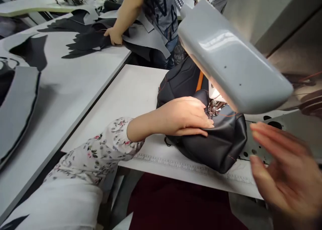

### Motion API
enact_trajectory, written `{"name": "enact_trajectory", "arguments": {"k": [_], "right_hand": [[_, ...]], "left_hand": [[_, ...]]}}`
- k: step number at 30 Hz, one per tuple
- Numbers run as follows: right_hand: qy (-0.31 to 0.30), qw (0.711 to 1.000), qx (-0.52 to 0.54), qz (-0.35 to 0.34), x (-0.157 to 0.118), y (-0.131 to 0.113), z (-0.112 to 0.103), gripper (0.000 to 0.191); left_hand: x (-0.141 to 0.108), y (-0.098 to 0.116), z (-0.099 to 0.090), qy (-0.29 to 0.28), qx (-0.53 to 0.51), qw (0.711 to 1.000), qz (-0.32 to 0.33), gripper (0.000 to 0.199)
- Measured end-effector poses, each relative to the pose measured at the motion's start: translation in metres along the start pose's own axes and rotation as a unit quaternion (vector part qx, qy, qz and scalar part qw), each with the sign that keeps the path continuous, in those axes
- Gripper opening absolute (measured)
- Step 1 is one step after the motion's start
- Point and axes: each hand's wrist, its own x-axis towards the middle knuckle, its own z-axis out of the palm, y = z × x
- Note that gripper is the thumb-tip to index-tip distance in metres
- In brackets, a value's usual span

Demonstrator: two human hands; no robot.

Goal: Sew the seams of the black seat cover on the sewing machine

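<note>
A black leather-like cover [208,149] with orange stitching lies bunched on the sewing table under a sewing machine's presser foot [213,107]. My left hand [184,117] rests flat on top of it, fingers stretched out, just left of the presser foot. An orange thread runs from the needle area to the right. To the right of the cover, my right hand [289,173] is in the air, slightly blurred. Its thumb and fingers are apart and nothing shows between them.
A grey lamp head [233,55] hangs low over the machine, hiding part of it. A printed ruler [176,163] runs along the front table edge. Dark cut pieces [85,39] lie on the left table [65,75], where another person's hand [114,36] touches them.
</note>
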Motion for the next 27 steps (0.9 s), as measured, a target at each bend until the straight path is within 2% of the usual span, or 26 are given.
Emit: {"name": "enact_trajectory", "arguments": {"k": [3,7,13,17,20,25,27], "right_hand": [[-0.043,0.996,-0.002,-0.076,0.029,-0.006,0.007,0.051],[-0.063,0.991,-0.059,-0.098,0.037,-0.007,0.021,0.03],[-0.087,0.987,-0.107,-0.08,0.031,-0.019,0.014,0.034],[-0.095,0.986,-0.114,-0.076,0.039,-0.02,0.009,0.029],[-0.101,0.983,-0.12,-0.091,0.044,-0.022,0.012,0.028],[-0.136,0.972,-0.157,-0.108,0.04,-0.028,0.016,0.032],[-0.148,0.968,-0.168,-0.115,0.038,-0.027,0.015,0.034]], "left_hand": [[-0.001,-0.002,-0.001,0.003,0.005,1.0,-0.004,0.035],[-0.002,0.0,-0.003,-0.027,0.012,1.0,0.001,0.04],[0.008,0.001,-0.011,-0.075,0.0,0.997,-0.001,0.042],[0.012,-0.004,-0.017,-0.058,-0.026,0.998,0.017,0.047],[0.008,-0.007,-0.015,-0.056,-0.022,0.998,0.01,0.049],[-0.002,-0.003,-0.004,-0.019,-0.001,1.0,-0.004,0.041],[-0.001,0.0,-0.003,-0.02,0.025,0.999,-0.009,0.038]]}}
